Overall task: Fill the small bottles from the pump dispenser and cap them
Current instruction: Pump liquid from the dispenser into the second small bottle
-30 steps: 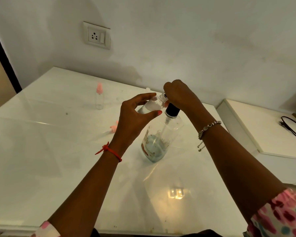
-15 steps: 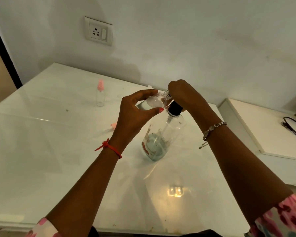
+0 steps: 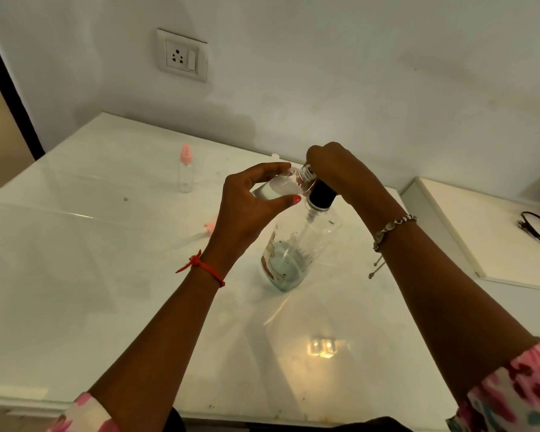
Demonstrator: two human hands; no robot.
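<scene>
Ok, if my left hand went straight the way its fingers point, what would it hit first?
Likely the pump dispenser, at its black collar, just beyond the left hand; depth unclear.

White glossy table (image 3: 106, 307), one, set against the wall before me, carrying: pump dispenser (image 3: 293, 254), clear with a black collar, upright near the middle, a little liquid in its base; capped small bottle (image 3: 185, 174), clear with a pink cap, upright, well apart to the far left; second small bottle (image 3: 209, 226), pink-capped, lying on its side between those two (my view of it is partly blocked). Also a small white item (image 3: 275, 156) near the far edge, too small for me to identify, and dark specks (image 3: 212, 406) along the near edge.
</scene>
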